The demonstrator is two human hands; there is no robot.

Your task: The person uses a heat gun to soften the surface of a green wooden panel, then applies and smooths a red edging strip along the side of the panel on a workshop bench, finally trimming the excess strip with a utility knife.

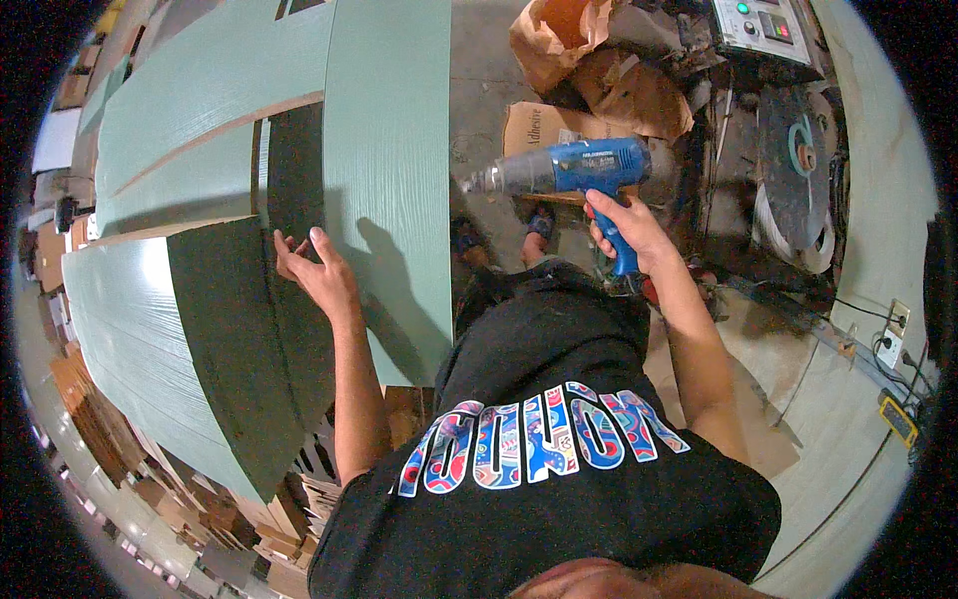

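Note:
My right hand (631, 232) is wrapped round the handle of a blue heat gun (589, 165), whose metal nozzle points left toward the pale green panel (389, 120). Over the panel's left part, my left hand (317, 275) has its fingers apart and slightly curled, with nothing seen in them. It is close to a dark rectangular opening (296, 165) and the dark side of a second light green panel (130, 319). Whether its fingertips touch that edge I cannot tell. A shadow of the arm falls across the green surface.
Beyond the heat gun lie a cardboard box (524, 135) and a crumpled brown paper bag (559, 40). At right stand a control box (763, 35) with lit indicators, a reel (793, 200) of white strip, and a wall outlet (896, 319) with cables. Wooden pieces (105, 409) are stacked at far left.

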